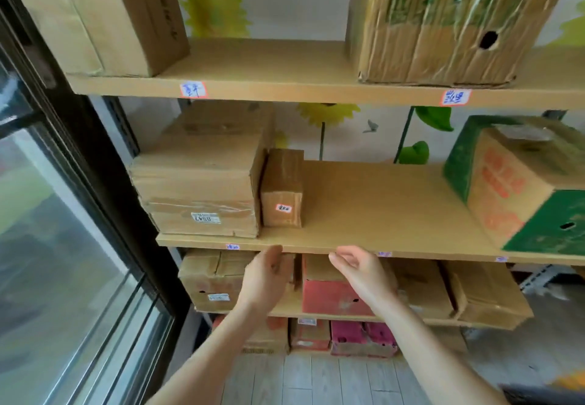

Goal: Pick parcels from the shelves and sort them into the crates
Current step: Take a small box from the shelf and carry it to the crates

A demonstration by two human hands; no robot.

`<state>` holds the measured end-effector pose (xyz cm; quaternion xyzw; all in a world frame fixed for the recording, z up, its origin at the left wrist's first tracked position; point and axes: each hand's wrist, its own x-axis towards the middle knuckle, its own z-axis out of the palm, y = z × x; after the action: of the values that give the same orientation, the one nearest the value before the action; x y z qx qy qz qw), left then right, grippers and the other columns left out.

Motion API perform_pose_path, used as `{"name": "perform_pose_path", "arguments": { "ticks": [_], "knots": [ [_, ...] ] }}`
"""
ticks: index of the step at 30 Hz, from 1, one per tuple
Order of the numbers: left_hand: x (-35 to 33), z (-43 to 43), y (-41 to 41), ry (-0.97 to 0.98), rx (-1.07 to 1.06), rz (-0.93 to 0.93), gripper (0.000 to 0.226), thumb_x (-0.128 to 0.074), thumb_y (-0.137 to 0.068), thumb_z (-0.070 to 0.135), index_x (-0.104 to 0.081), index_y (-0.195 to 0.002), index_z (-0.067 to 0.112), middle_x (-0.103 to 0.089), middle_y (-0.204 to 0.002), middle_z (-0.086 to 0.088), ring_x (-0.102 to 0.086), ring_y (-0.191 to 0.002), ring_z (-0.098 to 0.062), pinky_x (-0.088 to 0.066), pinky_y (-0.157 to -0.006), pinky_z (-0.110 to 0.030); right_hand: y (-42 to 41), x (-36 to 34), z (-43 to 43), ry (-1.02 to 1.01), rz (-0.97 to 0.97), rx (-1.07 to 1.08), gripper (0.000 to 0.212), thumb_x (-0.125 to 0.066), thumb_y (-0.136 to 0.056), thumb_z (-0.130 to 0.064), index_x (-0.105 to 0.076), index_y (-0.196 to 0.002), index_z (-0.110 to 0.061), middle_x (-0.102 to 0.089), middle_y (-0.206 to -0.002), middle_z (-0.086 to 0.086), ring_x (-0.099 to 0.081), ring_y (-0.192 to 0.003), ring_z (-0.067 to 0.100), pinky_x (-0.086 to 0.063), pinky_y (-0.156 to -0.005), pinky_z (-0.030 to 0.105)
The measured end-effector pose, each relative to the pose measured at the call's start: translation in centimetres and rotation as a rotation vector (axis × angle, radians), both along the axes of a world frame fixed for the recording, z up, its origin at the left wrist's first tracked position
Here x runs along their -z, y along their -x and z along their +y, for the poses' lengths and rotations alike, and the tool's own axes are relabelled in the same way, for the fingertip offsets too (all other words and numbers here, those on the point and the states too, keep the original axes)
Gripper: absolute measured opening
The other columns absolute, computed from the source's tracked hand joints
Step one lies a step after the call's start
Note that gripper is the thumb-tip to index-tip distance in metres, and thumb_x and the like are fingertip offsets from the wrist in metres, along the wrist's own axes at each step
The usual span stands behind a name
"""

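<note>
Left hand [267,278] and right hand [357,273] hung empty, fingers relaxed, just below the middle shelf [380,208] front edge, small taped parcel [281,189] sat on that shelf, long axis front-to-back, stickered end faced outward, writing unreadable, touched a larger carton [202,183].

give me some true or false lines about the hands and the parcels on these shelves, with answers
1. The left hand and the right hand both hold nothing. True.
2. The small taped parcel stands just right of the large brown box on the middle shelf. True.
3. The green and orange box is at the left end of that shelf. False: the green and orange box sits at its right end.
4. The left hand grips the small taped parcel. False: it is below the shelf's front edge, apart from the parcel.
5. A red box sits on the shelf below. True.
</note>
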<state>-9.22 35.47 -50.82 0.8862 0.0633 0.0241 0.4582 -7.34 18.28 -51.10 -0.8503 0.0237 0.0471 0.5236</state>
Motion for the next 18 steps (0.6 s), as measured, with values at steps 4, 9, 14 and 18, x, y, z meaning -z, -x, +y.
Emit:
{"name": "perform_pose_path", "arguments": {
  "ticks": [4, 9, 14, 18],
  "knots": [
    [-1.9, 1.9, -2.8, -0.003, -0.008, -0.006, 0.046, -0.048, -0.095, 0.024, -0.042, -0.137, 0.009, -0.052, -0.136, -0.009, -0.048, -0.125, -0.021, -0.036, -0.097, -0.023, -2.7, -0.7, 3.1, 0.017, -0.012, 0.045, 0.038, -0.056, -0.091, -0.03, -0.056, -0.122, -0.008, -0.061, -0.121, 0.005, -0.053, -0.101, 0.01, -0.039, -0.085, 0.019],
    [-1.3, 1.3, -6.9, -0.024, -0.013, -0.025, 0.043, -0.047, -0.094, 0.019, -0.041, -0.133, 0.003, -0.047, -0.136, -0.015, -0.043, -0.127, -0.028, -0.036, -0.107, -0.036, -8.9, -2.1, 5.1, -0.005, -0.008, 0.14, 0.037, -0.051, -0.093, -0.031, -0.054, -0.122, -0.007, -0.059, -0.123, 0.008, -0.054, -0.109, 0.018, -0.041, -0.086, 0.024],
    [-0.6, 0.1, -10.0, 0.03, -0.127, -0.043, 0.042, -0.047, -0.091, 0.014, -0.037, -0.129, -0.003, -0.046, -0.128, -0.021, -0.043, -0.12, -0.034, -0.039, -0.101, -0.043, -15.1, -2.3, 7.4, -0.051, 0.066, 0.124, 0.06, -0.05, -0.092, -0.041, -0.036, -0.139, -0.006, -0.042, -0.144, 0.01, -0.043, -0.129, 0.025, -0.036, -0.101, 0.033],
    [-0.6, -1.2, -11.2, 0.126, -0.216, -0.104, 0.056, -0.048, -0.094, 0.017, -0.024, -0.142, 0.001, -0.04, -0.133, -0.017, -0.037, -0.128, -0.03, -0.029, -0.107, -0.028, -17.3, -1.3, 7.5, -0.241, 0.256, 0.07, 0.076, -0.057, -0.086, -0.047, -0.025, -0.145, -0.012, -0.033, -0.15, 0.007, -0.038, -0.134, 0.027, -0.036, -0.108, 0.044]
  ]
}}
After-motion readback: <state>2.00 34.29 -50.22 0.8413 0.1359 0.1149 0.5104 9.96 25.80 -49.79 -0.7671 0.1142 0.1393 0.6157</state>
